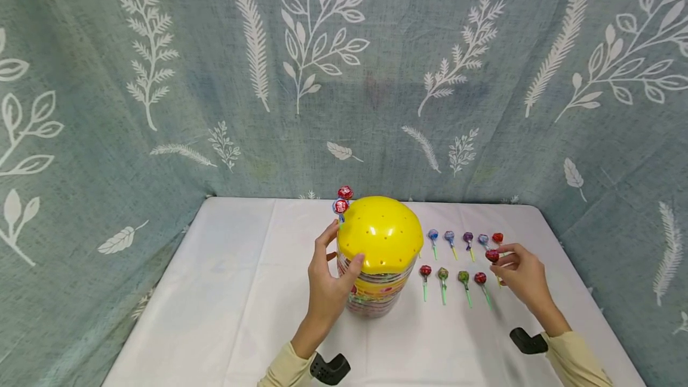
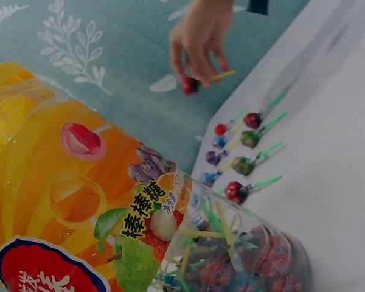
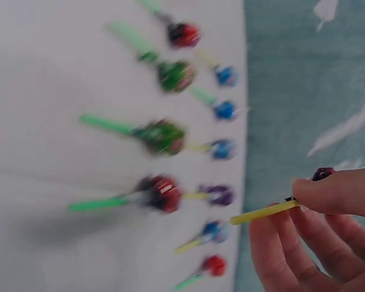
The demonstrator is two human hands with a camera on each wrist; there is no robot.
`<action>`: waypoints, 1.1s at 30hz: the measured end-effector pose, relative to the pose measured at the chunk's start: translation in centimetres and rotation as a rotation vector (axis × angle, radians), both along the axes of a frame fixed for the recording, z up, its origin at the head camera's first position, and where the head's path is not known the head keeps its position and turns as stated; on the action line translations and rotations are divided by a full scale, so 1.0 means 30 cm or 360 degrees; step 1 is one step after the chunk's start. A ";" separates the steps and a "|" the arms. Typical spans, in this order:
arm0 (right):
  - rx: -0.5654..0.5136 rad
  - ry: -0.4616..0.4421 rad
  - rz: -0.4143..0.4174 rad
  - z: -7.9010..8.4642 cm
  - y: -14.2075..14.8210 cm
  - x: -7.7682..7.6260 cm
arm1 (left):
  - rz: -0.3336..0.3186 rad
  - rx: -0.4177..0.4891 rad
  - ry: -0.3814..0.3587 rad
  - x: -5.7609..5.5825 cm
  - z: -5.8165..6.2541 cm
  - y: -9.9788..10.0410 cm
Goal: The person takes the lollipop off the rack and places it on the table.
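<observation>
A clear plastic jar [image 1: 376, 303] with a bright label and a domed yellow lid [image 1: 383, 226] dotted with small holes stands on the table. My left hand [image 1: 332, 284] holds its upper left side, thumb in front. Two lollipops [image 1: 341, 205] in red and blue wrappers stick up at the lid's left edge. In the left wrist view, more lollipops [image 2: 216, 271] lie inside the jar. To the right, my right hand [image 1: 522, 278] pinches a dark red lollipop [image 1: 491, 255] above the rows; its yellow stick [image 3: 264, 213] points away from the fingers in the right wrist view.
Loose lollipops lie in two rows right of the jar: a back row with blue, purple and red wrappers [image 1: 468, 237], and a front row with red and green ones [image 1: 443, 274]. A white cloth covers the table [image 1: 269, 291]. Behind hangs a leaf-patterned curtain [image 1: 215, 64].
</observation>
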State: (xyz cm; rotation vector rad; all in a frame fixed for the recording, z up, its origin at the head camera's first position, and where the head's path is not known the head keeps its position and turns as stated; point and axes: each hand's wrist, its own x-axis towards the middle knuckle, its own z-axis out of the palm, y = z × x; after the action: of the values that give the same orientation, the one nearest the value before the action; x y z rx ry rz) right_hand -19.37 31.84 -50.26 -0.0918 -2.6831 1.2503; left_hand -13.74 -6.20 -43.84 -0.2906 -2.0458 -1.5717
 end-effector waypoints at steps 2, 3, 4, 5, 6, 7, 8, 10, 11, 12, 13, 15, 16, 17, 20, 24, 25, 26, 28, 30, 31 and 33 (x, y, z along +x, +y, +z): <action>0.0036 -0.0020 -0.0035 -0.098 0.052 -0.030 | 0.0001 0.0001 -0.0006 -0.008 -0.019 -0.004; 0.0075 -0.0033 -0.0048 -0.148 0.077 -0.044 | -0.0002 0.0005 -0.0007 -0.010 -0.024 -0.005; 0.0114 -0.0046 -0.0051 -0.188 0.099 -0.054 | -0.0005 0.0009 -0.0006 -0.011 -0.027 -0.006; 0.0144 -0.0055 -0.0051 -0.222 0.118 -0.062 | -0.0009 0.0013 -0.0002 -0.011 -0.027 -0.006; 0.0184 -0.0063 -0.0076 -0.253 0.132 -0.068 | -0.0012 0.0016 -0.0004 -0.010 -0.028 -0.007; 0.0209 -0.0077 -0.0086 -0.273 0.141 -0.071 | -0.0014 0.0016 -0.0002 -0.010 -0.028 -0.007; 0.0223 -0.0095 -0.0097 -0.283 0.145 -0.071 | -0.0014 0.0018 -0.0004 -0.010 -0.028 -0.008; 0.0218 -0.0159 -0.0117 -0.268 0.136 -0.061 | -0.0011 0.0019 -0.0009 -0.011 -0.029 -0.009; 0.0201 -0.0201 -0.0121 -0.249 0.125 -0.053 | -0.0009 0.0020 -0.0014 -0.011 -0.031 -0.009; 0.0183 -0.0248 -0.0123 -0.224 0.113 -0.043 | -0.0005 0.0020 -0.0018 -0.012 -0.031 -0.009; 0.0165 -0.0291 -0.0130 -0.194 0.095 -0.031 | -0.0003 0.0022 -0.0023 -0.013 -0.031 -0.009; 0.0123 -0.0369 -0.0138 -0.137 0.066 -0.010 | -0.0006 0.0033 -0.0025 -0.014 -0.033 -0.007; 0.0105 -0.0402 -0.0144 -0.114 0.052 0.000 | -0.0009 0.0039 -0.0026 -0.013 -0.033 -0.006; 0.0093 -0.0432 -0.0151 -0.097 0.043 0.007 | -0.0012 0.0043 -0.0026 -0.013 -0.032 -0.005; 0.0078 -0.0506 -0.0171 -0.078 0.025 0.017 | -0.0015 0.0050 -0.0029 -0.012 -0.033 -0.004; 0.0083 -0.0581 -0.0188 -0.099 0.020 0.012 | -0.0006 0.0036 -0.0035 -0.011 -0.033 -0.003; 0.0091 -0.0586 -0.0194 -0.104 0.020 0.009 | -0.0005 0.0033 -0.0037 -0.010 -0.031 -0.003; 0.0097 -0.0591 -0.0202 -0.110 0.020 0.006 | -0.0010 0.0038 -0.0034 -0.009 -0.031 -0.003; 0.0108 -0.0591 -0.0218 -0.118 0.019 -0.001 | -0.0015 0.0045 -0.0026 -0.008 -0.025 -0.001; 0.0120 -0.0599 -0.0231 -0.118 0.017 -0.005 | -0.0019 0.0058 -0.0025 0.000 -0.007 0.002; 0.0127 -0.0606 -0.0231 -0.116 0.016 -0.005 | -0.0019 0.0061 -0.0023 -0.001 -0.007 0.002; 0.0152 -0.0617 -0.0226 -0.102 0.014 -0.002 | -0.0020 0.0062 -0.0023 -0.002 -0.008 0.000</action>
State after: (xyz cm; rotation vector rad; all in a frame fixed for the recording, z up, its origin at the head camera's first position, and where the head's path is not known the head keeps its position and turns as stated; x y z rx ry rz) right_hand -19.44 32.25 -53.31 -0.5553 -2.9860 1.1593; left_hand -13.81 -6.19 -44.10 -0.2785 -2.0255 -1.6239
